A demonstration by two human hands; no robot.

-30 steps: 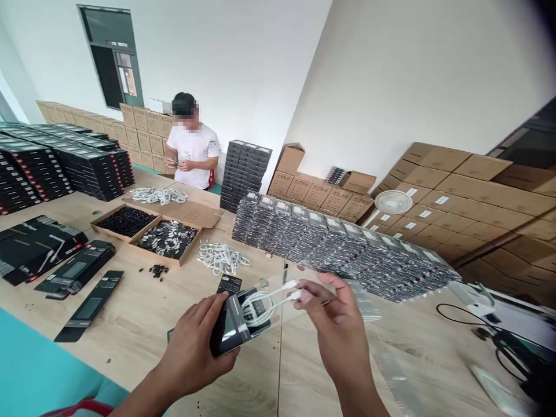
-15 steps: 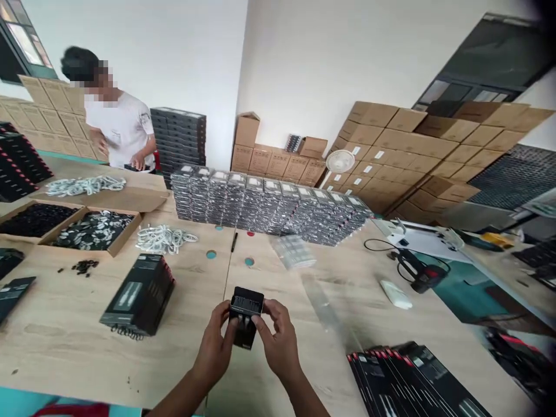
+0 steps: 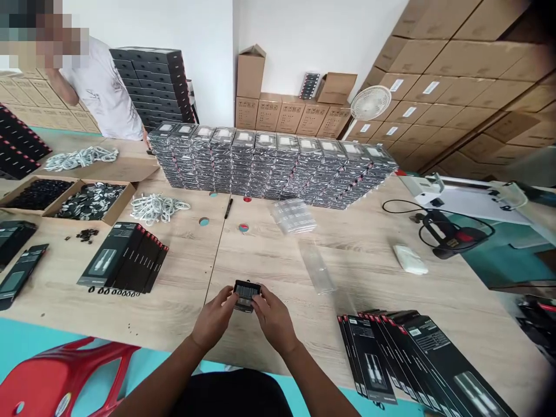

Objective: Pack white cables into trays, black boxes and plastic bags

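Between both hands I hold a small black box (image 3: pixel 247 289) above the front of the wooden table. My left hand (image 3: pixel 216 317) grips its left side, with the thumb on the near face. On the right side, my right hand (image 3: pixel 274 319) pinches it the same way. Pale print or fine lines show on the box's face; I cannot make out what they are. To the left stands a row of black packages (image 3: pixel 125 258) with a cable picture on the front. More flat black packages (image 3: pixel 373 353) lie fanned out at the right.
A long wall of plastic-wrapped boxes (image 3: pixel 264 162) stands at the back. Clear plastic sleeves (image 3: pixel 294 217), a black pen (image 3: pixel 228 208), white cables (image 3: pixel 158 208) and a carton of small parts (image 3: pixel 89 201) lie around. A scanner (image 3: pixel 456 234) sits right; a red stool (image 3: pixel 52 376) front left. A co-worker (image 3: pixel 104 87) stands back left.
My view has tipped downward, bringing the stool into sight. The box has tilted in my hands and appears shorter. The co-worker's hand has risen towards the head.
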